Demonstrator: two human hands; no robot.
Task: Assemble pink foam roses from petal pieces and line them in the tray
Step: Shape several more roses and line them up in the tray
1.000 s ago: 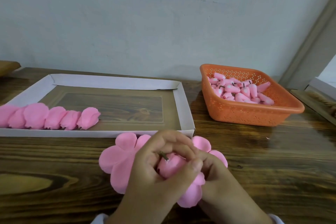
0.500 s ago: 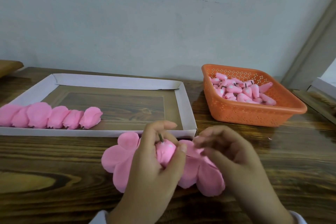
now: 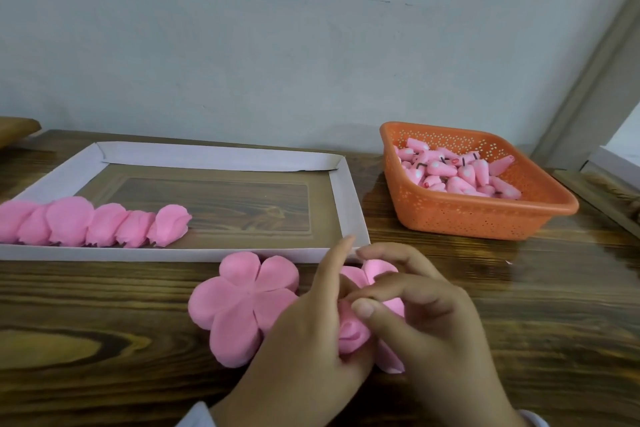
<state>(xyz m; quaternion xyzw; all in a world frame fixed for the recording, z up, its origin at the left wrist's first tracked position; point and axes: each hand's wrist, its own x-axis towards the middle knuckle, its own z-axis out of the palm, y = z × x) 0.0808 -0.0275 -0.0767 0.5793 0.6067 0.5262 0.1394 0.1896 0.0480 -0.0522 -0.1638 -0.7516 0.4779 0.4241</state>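
Near the table's front, my left hand (image 3: 308,347) holds a pink foam bud (image 3: 351,334) with a petal layer around it. My right hand (image 3: 426,329) pinches that petal piece (image 3: 379,269) from the right, its thumb and fingers curled over the bud. A flat five-petal pink piece (image 3: 242,302) lies on the wood just left of my hands. Behind it stands the shallow white cardboard tray (image 3: 348,204), with several finished pink roses (image 3: 93,222) lined along its front left side.
An orange perforated basket (image 3: 485,218) at the right back holds several pink foam buds (image 3: 457,172) with dark stems. A wall runs behind the wooden table (image 3: 104,340). A wooden ledge (image 3: 602,191) sits at the far right.
My hands shifted right, off the flat petal piece, which now lies uncovered. My right hand came back in and closed on the petals around the bud.
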